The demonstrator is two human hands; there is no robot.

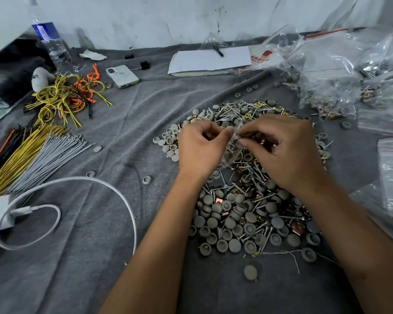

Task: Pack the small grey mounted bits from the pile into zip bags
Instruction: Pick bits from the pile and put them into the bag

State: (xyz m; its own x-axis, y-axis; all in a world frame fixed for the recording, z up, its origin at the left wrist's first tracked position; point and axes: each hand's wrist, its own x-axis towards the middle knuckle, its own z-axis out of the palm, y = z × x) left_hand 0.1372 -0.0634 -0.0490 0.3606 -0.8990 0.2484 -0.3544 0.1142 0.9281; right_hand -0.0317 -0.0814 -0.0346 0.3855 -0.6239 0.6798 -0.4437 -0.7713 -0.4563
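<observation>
A big pile of small grey round bits, mixed with screws and copper clips, lies on the grey cloth in front of me. Above the pile's middle I hold a small clear zip bag between both hands. My left hand pinches the bag's top edge from the left. From the right, my right hand pinches the same top edge with thumb and fingertips. The bag hangs below my fingers with a few parts inside. Much of it is hidden by my hands.
Filled and empty zip bags crowd the right side. At the left lie yellow, orange and grey cable ties, a white charger cable, a phone and a water bottle. A notepad with a pen sits at the back.
</observation>
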